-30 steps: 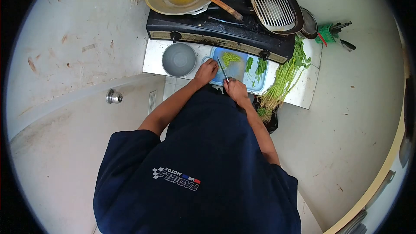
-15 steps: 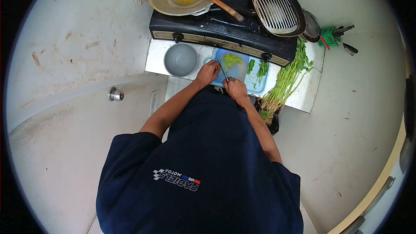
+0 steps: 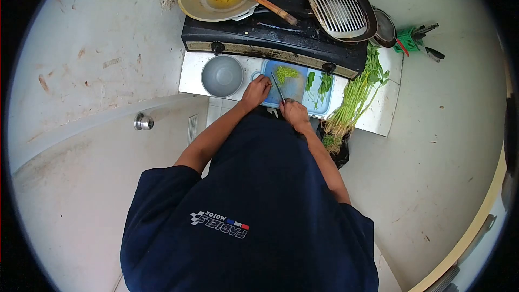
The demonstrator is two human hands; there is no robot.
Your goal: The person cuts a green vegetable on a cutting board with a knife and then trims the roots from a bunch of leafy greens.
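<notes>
My right hand [image 3: 295, 113] is wrapped round the handle of a knife [image 3: 277, 86], whose blade points up and left over a blue cutting board [image 3: 294, 96]. Close to the blade, at the board's left side, the fingers of my left hand [image 3: 256, 92] are curled together; whatever they pinch is hidden. A small heap of chopped green pieces [image 3: 286, 73] lies beyond the knife. On the board's right part are loose green leaves with thin stems [image 3: 324, 84]. The blade's contact with the board cannot be made out.
A grey bowl [image 3: 223, 76] stands left of the board. Behind is a black stove [image 3: 275, 43] bearing a wok [image 3: 194, 0] with a wooden-handled ladle [image 3: 275, 11], and a grill pan [image 3: 354, 35]. Rooted leafy greens [image 3: 354, 97] lie right, near a green knife basket [image 3: 408, 40].
The view has shifted slightly, so the stove and board appear a little further left. Both hands and the knife stay nearly in place at the board.
</notes>
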